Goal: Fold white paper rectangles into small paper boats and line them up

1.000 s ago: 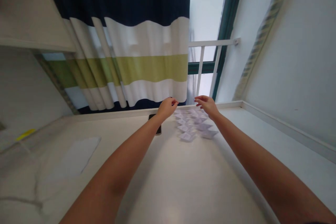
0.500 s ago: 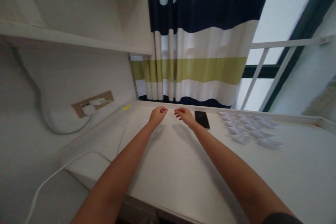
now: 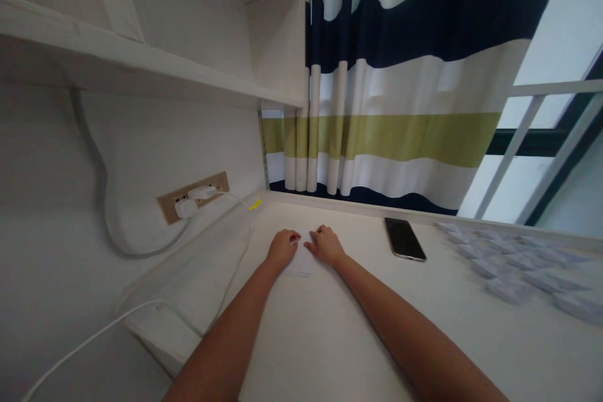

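A small white sheet of paper (image 3: pixel 300 265) lies on the white desktop between my two hands, partly covered by them. It may be more than one sheet; I cannot tell. My left hand (image 3: pixel 282 247) is at its left side, fingers curled and closed on the paper near the far end. Against the far right edge, my right hand (image 3: pixel 326 245) has bent fingers and thumb closed in on the same paper. Both forearms reach in from the near side.
Right of my hands lies a black phone (image 3: pixel 405 239). Several folded white paper pieces (image 3: pixel 513 260) stand in rows further right. A white cable (image 3: pixel 235 279) crosses the left side from a wall socket (image 3: pixel 192 196). A shelf (image 3: pixel 155 66) overhangs the left; a striped curtain (image 3: pixel 391 138) hangs behind.
Both hands have come down from above the desk onto the white paper, and their fingers now touch it. The view has turned left, so everything sits further right in the picture.
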`<state>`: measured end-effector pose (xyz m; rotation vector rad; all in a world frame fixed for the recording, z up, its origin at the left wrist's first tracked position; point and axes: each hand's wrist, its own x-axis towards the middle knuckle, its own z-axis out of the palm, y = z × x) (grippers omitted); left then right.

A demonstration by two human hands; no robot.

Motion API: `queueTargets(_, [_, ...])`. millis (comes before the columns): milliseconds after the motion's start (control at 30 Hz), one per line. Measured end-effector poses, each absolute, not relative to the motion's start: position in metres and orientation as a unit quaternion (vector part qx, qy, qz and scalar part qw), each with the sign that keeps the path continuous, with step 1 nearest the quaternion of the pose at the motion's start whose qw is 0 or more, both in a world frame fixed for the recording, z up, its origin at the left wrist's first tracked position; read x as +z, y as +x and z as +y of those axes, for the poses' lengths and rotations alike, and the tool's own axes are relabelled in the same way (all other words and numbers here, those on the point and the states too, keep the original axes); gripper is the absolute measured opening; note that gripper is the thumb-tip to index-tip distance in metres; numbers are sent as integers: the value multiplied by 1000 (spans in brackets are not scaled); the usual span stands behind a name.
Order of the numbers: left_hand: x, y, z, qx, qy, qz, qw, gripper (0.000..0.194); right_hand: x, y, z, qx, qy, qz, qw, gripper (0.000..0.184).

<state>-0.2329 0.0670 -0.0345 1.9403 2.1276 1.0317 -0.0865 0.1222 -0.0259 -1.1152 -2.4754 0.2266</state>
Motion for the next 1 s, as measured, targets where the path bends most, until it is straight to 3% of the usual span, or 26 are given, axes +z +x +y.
queueTargets(133, [-38,-235,70,335,628,700,62,22,-26,-87,118,39,-396,-900,175,35])
queueTargets(300, [-37,-235,70,348,631,690,69,19,-25,-90,113,57,-380,-903,195,28])
queueTargets(400, [-36,-234,69,369,617,690,82,19,-28,-92,110,119,-354,-899,227,31])
queueTargets(533, [-33,-234,68,396,584,702,91,20,-35,-94,115,255,-379,-839,296,55])
queueTargets(633, [-30,-237,68,429,556,707,82,23,-39,-96,121,337,-374,-784,362,61])
queueTargets(833, [-25,-248,68,514,455,726,43,41,-35,-98,125,502,-335,-679,418,30])
queueTargets(900, [-23,-250,68,525,446,719,91,35,-31,-96,124,526,-327,-653,436,20])
queueTargets(1000, [-19,-249,65,517,484,684,176,24,-23,-92,122,538,-330,-619,468,19])
